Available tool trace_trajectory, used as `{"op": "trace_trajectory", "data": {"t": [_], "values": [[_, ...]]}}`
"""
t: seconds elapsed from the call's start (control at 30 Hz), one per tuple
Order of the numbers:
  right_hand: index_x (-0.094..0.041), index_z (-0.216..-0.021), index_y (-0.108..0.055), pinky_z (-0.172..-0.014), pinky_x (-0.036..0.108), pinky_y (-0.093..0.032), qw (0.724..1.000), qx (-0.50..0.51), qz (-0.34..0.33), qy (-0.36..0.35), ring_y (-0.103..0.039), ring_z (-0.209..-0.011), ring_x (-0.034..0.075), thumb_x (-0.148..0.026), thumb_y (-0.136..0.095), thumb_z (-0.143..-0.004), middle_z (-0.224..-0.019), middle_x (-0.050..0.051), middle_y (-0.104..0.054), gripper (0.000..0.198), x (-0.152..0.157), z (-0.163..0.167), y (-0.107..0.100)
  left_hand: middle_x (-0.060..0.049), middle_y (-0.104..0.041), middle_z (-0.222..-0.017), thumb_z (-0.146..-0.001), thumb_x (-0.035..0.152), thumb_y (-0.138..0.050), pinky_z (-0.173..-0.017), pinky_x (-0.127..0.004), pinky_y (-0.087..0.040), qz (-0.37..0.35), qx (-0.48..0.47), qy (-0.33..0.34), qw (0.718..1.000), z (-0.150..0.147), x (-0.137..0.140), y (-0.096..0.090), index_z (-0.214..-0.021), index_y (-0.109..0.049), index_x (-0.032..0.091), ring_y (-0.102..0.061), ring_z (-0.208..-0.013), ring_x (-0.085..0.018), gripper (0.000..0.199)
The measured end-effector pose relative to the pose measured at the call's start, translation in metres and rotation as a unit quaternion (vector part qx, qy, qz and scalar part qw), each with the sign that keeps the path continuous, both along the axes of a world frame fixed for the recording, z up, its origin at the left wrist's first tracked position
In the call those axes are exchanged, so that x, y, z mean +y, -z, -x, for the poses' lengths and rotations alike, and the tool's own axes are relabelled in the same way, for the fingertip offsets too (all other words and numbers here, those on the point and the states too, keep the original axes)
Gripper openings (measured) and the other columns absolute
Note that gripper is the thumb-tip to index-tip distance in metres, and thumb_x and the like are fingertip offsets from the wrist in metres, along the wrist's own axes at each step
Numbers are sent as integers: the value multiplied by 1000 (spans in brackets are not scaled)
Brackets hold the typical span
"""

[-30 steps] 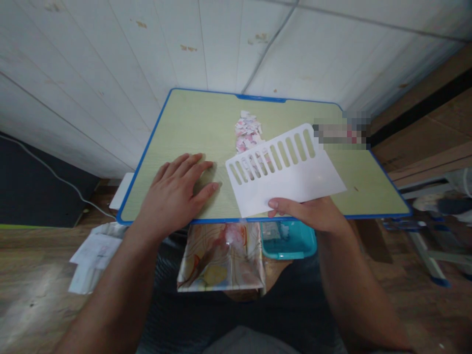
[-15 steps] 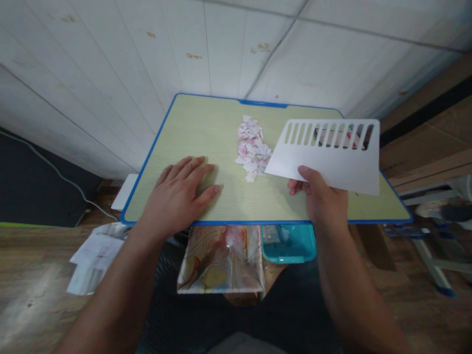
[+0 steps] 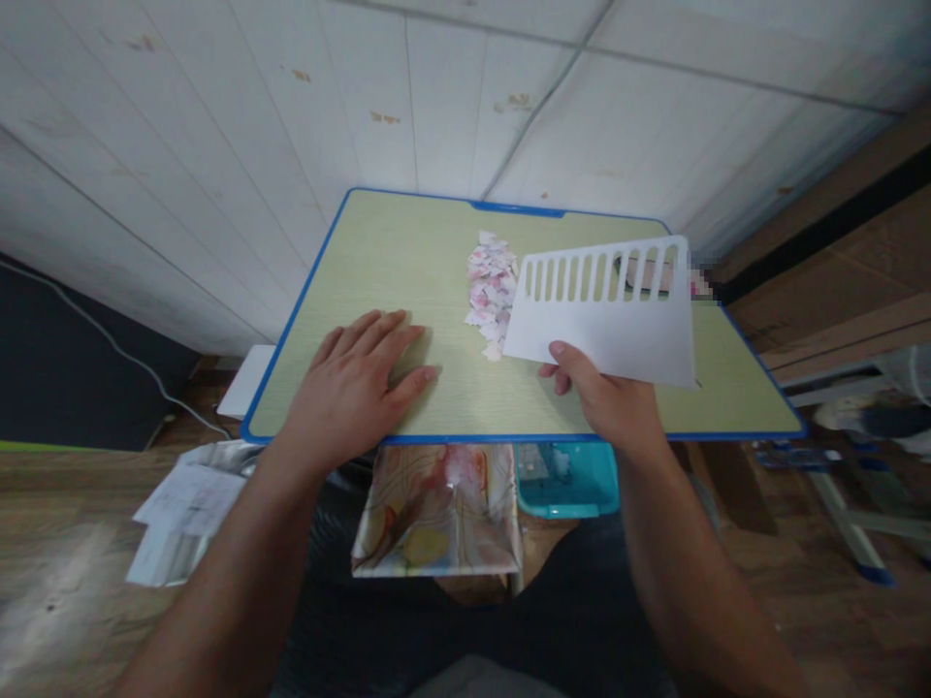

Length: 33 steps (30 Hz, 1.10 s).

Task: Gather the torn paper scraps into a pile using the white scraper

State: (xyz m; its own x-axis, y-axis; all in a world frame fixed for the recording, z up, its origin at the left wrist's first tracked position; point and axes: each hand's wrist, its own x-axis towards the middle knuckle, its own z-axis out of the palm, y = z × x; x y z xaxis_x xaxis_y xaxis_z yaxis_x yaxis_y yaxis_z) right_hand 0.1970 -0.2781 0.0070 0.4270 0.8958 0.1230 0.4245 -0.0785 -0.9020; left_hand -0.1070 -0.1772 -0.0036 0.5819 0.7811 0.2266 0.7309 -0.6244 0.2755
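My left hand lies flat on the left of the pale green tabletop, fingers spread, holding nothing. Thumb on top and fingers beneath, my right hand grips a white plastic sheet with a row of slots by its near edge. The sheet is tilted above the right half of the table. Its left edge reaches the heap of torn paper scraps, white with pink marks, and hides part of it. Whether sheet and scraps touch, I cannot tell. A phone-like object shows partly through the slots.
Below the table's blue front edge are an open patterned container and a teal plastic basket. Papers lie on the floor at left. A panelled wall with a cable stands behind the table. Cardboard is at right.
My right hand has moved left with the slotted sheet, whose left edge now covers the right side of the scrap heap. My left hand has stayed in place.
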Motion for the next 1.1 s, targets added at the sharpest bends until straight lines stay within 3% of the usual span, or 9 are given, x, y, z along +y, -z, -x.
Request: {"op": "trace_trajectory", "data": {"t": [0.2,0.53,0.73,0.97,1.1], "values": [[-27,-60,-71,-78,41,-60,998,20,-11,60,-68,-62,22,-47,-77,-93,-63,2,-74,39,1,0,4,-9,-59,-182,-119,62,-48,-146,-61,-35,-3,-2,4,1000,1,1,1,-165,-67,27,-47,-174,-37,61],[-29,-55,-66,-87,47,-59,997,4,-1,82,-71,-69,25,-56,-73,-90,-64,3,-74,45,0,5,0,-9,-60,-181,-119,62,-49,-144,-63,-39,-7,-3,6,1000,2,2,2,-164,-67,28,-49,-174,-38,60],[-29,-55,-68,-88,46,-61,995,-7,2,99,-72,-68,25,-51,-73,-91,-64,3,-74,42,-1,-4,5,-11,-61,-179,-119,61,-50,-144,-63,-38,-15,0,5,1000,2,3,4,-164,-67,26,-50,-173,-38,60],[-29,-56,-67,-89,46,-62,995,-43,18,92,-72,-69,25,-48,-73,-93,-64,3,-73,42,-17,-21,3,-10,-61,-180,-119,63,-48,-144,-64,-39,-7,-5,6,1000,2,3,2,-163,-68,27,-49,-173,-38,60],[-30,-55,-65,-89,47,-61,990,-53,-4,128,-72,-67,26,-49,-71,-91,-62,2,-72,40,-26,-18,-3,-12,-60,-181,-118,64,-48,-144,-65,-38,1,-6,8,1000,3,4,1,-164,-67,26,-48,-174,-38,62]]}}
